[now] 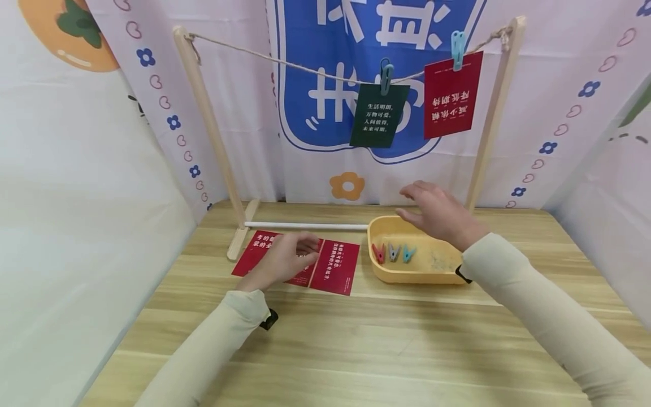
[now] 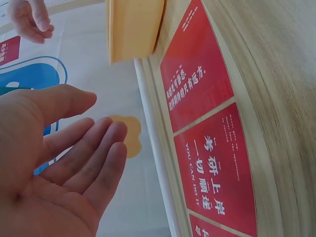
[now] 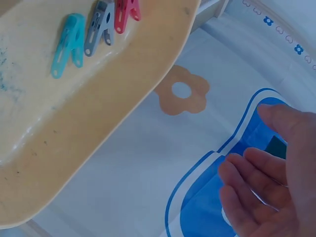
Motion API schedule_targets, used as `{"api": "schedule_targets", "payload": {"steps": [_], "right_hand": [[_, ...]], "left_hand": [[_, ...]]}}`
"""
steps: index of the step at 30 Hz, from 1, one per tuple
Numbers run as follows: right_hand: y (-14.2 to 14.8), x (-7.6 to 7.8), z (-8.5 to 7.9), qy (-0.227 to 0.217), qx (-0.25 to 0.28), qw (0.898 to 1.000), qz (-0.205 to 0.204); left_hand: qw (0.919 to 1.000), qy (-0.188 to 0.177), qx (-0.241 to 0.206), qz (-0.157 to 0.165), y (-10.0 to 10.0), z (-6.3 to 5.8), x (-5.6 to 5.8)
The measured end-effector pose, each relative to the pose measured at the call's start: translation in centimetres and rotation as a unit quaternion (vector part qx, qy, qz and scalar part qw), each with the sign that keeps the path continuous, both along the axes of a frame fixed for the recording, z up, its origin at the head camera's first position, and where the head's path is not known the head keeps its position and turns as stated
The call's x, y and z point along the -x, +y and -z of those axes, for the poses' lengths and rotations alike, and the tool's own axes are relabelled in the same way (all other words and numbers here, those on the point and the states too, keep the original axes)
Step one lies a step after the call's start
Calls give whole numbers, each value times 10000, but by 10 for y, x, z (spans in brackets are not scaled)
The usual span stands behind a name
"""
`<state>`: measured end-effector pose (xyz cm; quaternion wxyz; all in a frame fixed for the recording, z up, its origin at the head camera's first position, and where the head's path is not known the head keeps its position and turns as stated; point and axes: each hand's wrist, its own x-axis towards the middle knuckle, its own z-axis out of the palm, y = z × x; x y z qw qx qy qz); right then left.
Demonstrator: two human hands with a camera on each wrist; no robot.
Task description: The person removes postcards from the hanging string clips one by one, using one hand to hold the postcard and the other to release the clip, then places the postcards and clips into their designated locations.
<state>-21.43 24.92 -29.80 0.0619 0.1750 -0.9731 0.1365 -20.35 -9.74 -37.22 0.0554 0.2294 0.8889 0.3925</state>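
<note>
Over the red cards on the table, my left hand [image 1: 283, 259] hangs with loosely bent fingers and nothing between them. In the left wrist view the nearest red card [image 2: 195, 64] and a second red card [image 2: 215, 170] lie side by side, with part of a third below. My right hand [image 1: 441, 213] hovers above the yellow tray [image 1: 422, 277], its fingers relaxed and holding nothing. Inside the tray lie a red clothespin [image 1: 379, 253], a grey clothespin [image 1: 394, 252] and a teal clothespin [image 1: 408, 254]. A green card [image 1: 378, 121] and a red card [image 1: 452, 102] hang from the rope by teal clothespins.
The rope [image 1: 285, 61] runs between a left wooden post [image 1: 211, 127] and a right wooden post [image 1: 495, 113]. A white rod [image 1: 310, 226] crosses low between the posts, behind the cards. A printed cloth [image 1: 325, 175] closes off the back of the wooden table [image 1: 356, 350].
</note>
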Motion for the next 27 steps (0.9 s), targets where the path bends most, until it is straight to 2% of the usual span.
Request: {"api": "schedule_targets", "payload": {"steps": [7, 17, 27], "right_hand": [[-2, -8, -6, 577, 201, 9980, 131], [-17, -3, -19, 1059, 425, 9933, 155], [-21, -1, -37, 2094, 845, 9741, 98]], "left_hand": [[9985, 442, -255, -215, -2, -4, 6], [9932, 745, -500, -746, -8, -17, 18], [9863, 1120, -786, -926, 14, -39, 39]]}}
